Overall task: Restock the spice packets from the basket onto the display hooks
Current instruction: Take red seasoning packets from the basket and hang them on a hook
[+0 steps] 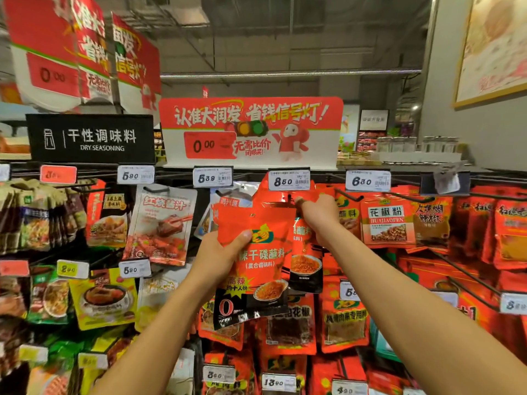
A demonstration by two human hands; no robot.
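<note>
My left hand (219,253) grips a red and black spice packet (256,263) by its left edge, thumb across the front, and holds it up in front of the display. My right hand (319,215) reaches higher, its fingers pinching the top edge of another red packet (306,252) that hangs just under the 8.50 price tag (288,180). The hook behind that tag is hidden by the packets. The basket is not in view.
Rows of hooks carry seasoning packets on both sides: a grey-red packet (162,223) to the left, a pepper powder packet (386,220) to the right. A bare black hook (349,195) juts out right of my right hand. A red promo sign (251,129) stands above.
</note>
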